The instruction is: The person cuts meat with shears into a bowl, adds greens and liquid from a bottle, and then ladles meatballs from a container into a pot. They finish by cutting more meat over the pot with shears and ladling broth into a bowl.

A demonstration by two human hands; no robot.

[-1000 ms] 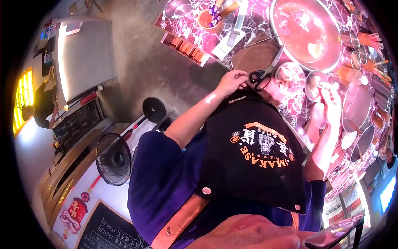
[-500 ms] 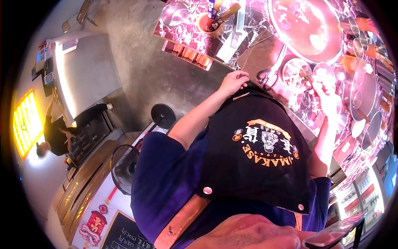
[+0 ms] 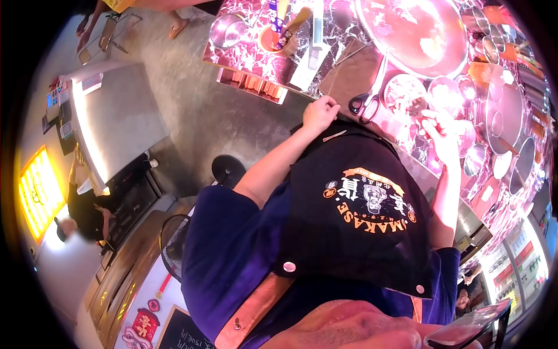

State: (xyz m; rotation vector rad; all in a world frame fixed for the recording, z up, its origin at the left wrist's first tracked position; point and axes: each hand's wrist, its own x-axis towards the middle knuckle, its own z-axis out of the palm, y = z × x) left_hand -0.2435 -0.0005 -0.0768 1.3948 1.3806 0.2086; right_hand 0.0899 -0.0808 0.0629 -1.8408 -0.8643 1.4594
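Observation:
My left hand (image 3: pixel 321 114), fingers curled together, rests at the counter's near edge beside the black-handled scissors (image 3: pixel 364 106); nothing shows in it. My right hand (image 3: pixel 440 135) is pinched by the near right side of a round bowl (image 3: pixel 405 93) with light contents. Small dark pieces (image 3: pixel 417 105) lie near its fingertips, but glare hides what it holds. The scissors lie on a brown board (image 3: pixel 353 70) with blades pointing towards a large round pan (image 3: pixel 415 35). A black apron (image 3: pixel 349 192) covers my front.
On the counter's left part stand a metal pot (image 3: pixel 228 30) and an orange cup (image 3: pixel 273 39) with utensils. Several bowls and a clear-lidded container (image 3: pixel 504 110) crowd the right. A person (image 3: pixel 87 212) stands far left; another's leg (image 3: pixel 178 22) shows at the top.
The view has shifted, so the counter appears further left. My right hand has drawn back a little from the bowl. My left fingers are more curled. Another person's leg and arm have come into view.

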